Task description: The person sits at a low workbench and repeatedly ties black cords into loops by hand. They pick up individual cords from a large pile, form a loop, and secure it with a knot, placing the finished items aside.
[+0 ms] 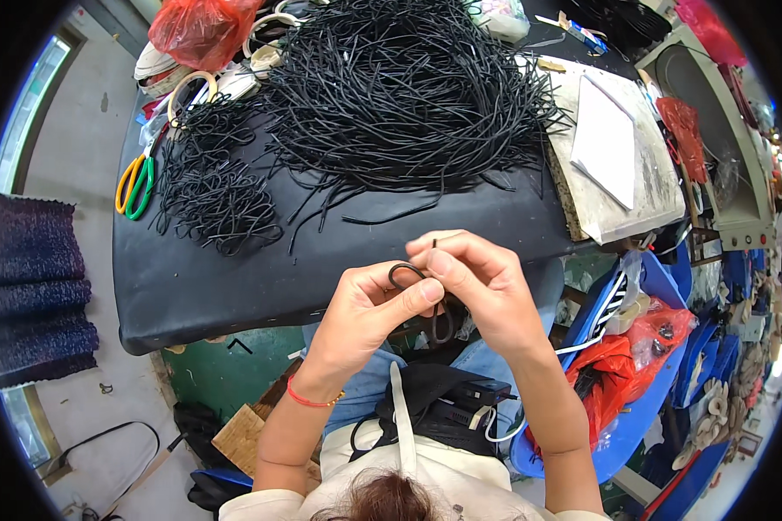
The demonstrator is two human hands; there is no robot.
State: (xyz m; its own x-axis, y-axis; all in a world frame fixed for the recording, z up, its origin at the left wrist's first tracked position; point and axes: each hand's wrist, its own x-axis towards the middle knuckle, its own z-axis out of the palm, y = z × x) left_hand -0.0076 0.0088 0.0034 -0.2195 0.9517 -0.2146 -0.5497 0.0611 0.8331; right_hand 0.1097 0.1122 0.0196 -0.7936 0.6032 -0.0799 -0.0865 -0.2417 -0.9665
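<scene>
Both hands meet in front of the table's near edge, working one thin black cord (444, 326) that is looped between them. With thumb and fingers my left hand (378, 300) pinches it, and one loop curves above the thumb. My right hand (478, 278) grips the same cord at fingertip and thumb, a short end sticking up past the fingers. Another loop hangs below the fingertips. Whether a knot lies between the fingers is hidden. Beyond my hands a large heap of loose black cords (408, 95) covers the table, with a smaller pile of looped cords (222, 195) left of it.
Scissors (137, 184) with orange and green handles lie at the black table's (200, 295) left edge. To the right, a worn board (643, 195) carries a white sheet (601, 139). A blue bin (547, 443) with red plastic bags (613, 365) stands beside my right arm.
</scene>
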